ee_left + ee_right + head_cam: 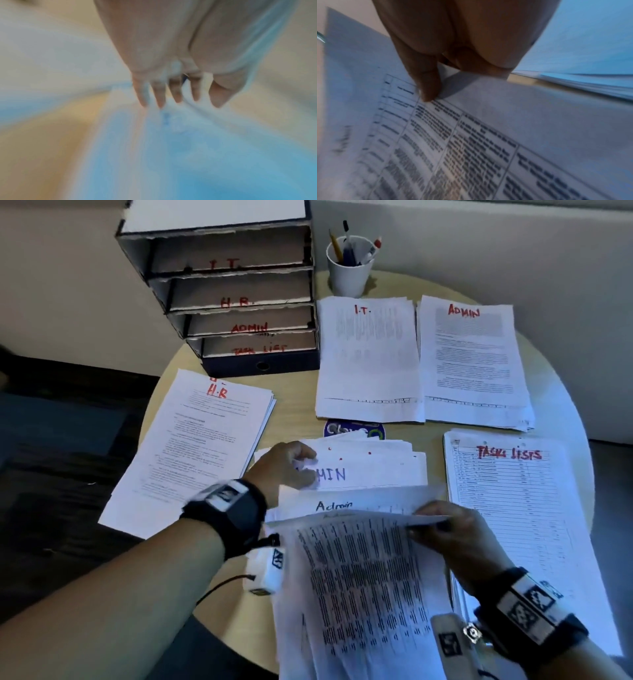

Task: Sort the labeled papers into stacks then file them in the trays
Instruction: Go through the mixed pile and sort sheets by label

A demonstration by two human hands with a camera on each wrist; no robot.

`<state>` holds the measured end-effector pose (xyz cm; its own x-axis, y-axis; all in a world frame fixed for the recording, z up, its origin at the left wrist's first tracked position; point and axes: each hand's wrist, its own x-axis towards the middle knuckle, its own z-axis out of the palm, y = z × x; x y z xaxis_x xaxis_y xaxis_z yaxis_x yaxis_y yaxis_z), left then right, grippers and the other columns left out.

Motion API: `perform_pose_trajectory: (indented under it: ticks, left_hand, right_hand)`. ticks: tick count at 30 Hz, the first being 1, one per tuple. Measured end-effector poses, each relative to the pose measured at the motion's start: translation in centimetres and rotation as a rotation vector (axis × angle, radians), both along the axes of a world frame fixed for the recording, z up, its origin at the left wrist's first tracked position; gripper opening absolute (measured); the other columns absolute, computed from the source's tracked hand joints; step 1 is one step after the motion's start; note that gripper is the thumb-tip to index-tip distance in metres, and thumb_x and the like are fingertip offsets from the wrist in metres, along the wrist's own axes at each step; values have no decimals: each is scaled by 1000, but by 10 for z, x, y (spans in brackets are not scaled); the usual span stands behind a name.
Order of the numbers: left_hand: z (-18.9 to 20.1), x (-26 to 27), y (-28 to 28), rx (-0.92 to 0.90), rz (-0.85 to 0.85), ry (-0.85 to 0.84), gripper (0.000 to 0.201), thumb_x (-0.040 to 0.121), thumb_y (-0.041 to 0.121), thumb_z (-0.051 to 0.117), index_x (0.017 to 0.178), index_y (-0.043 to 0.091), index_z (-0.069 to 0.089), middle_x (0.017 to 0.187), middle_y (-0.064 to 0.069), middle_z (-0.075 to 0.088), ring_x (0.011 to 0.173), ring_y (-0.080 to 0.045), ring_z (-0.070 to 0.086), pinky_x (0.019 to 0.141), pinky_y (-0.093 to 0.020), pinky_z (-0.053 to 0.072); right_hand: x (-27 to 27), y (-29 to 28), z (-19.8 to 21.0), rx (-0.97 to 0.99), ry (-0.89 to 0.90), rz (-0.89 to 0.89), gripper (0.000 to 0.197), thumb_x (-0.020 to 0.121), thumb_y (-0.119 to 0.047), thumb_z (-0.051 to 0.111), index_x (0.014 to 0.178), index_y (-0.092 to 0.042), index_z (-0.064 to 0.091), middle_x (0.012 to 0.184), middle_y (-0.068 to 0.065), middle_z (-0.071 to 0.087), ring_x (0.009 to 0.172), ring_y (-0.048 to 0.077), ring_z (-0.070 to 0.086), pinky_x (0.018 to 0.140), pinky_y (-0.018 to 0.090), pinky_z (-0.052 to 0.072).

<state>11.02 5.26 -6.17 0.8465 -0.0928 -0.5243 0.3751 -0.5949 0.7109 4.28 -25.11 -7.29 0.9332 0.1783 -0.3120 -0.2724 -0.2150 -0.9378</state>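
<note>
At lower center, the right hand [445, 529] lifts a printed sheet [363, 577]; the left hand [284, 467] pinches the unsorted pile [373, 470] beside it.

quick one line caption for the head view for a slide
Right hand lifts a printed sheet from the unsorted papers while left hand pinches a sheet marked ADMIN.

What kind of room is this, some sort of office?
Most likely an office desk. A stacked filing tray is labelled I.T., H.R., Admin and Task List, a cup of pens stands beside it, and labelled paper stacks cover the round table.
</note>
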Motion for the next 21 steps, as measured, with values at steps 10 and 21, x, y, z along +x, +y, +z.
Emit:
perform_pose_trajectory:
  ticks: [10, 21]
  left_hand:
    - [-1, -18, -3, 475, -353, -119, 36, 86, 9, 54, 120, 19, 60, 113, -8, 58, 109, -34, 54, 84, -38, 44]
    - [24, -15, -8, -365, -82, 122, 33, 94, 7, 62, 123, 23, 63, 128, 1, 63, 115, -12, 60, 100, -29, 49]
  right_hand:
    - [-32, -13, -9, 332, 93, -232, 55, 66, -11, 82, 118, -13, 64, 105, 18, 72, 99, 36, 68, 84, 37, 58]
    - [-25, -15, -4, -92, -136, -15, 40, 63, 3, 70, 81, -32, 75, 78, -11, 72, 71, 8, 67, 64, 20, 51]
